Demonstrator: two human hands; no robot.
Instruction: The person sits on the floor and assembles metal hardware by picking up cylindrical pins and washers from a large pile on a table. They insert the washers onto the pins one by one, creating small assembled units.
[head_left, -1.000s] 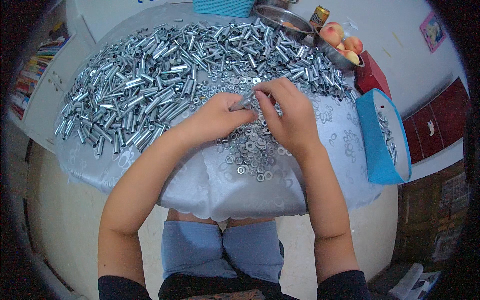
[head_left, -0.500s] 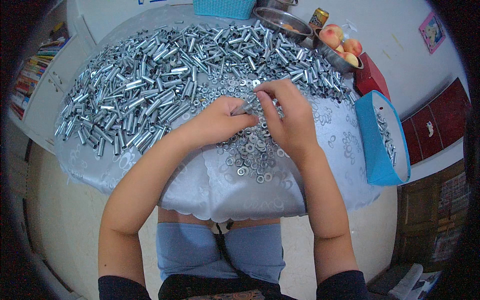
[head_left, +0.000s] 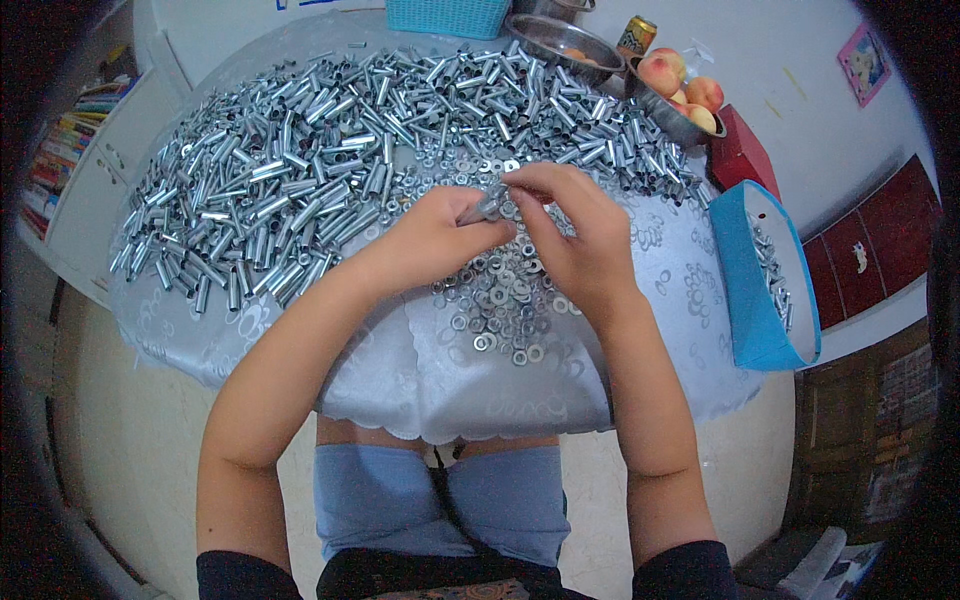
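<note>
My left hand (head_left: pixel 430 242) is closed around a silvery metal sleeve (head_left: pixel 486 208), gripped between thumb and fingers with its end pointing right. Thumb and forefinger of my right hand (head_left: pixel 583 238) come together at that end. A small ring-shaped piece seems to be at the right fingertips, but it is too small and partly hidden to name surely. Beneath both hands lies a loose heap of flat washers and nuts (head_left: pixel 505 298). A broad pile of metal sleeves (head_left: pixel 290 170) spreads across the left and far side of the table.
At right stands a blue fabric bin (head_left: pixel 735 290) with metal sleeves inside. Behind it are a red box (head_left: pixel 742 152), a metal bowl of peaches (head_left: pixel 680 118), a can (head_left: pixel 637 37) and another metal bowl (head_left: pixel 545 40). A turquoise basket (head_left: pixel 445 17) sits at the far edge.
My right fingertips have shifted slightly left, closer to the end of the sleeve. My left hand still holds the sleeve, almost in place.
</note>
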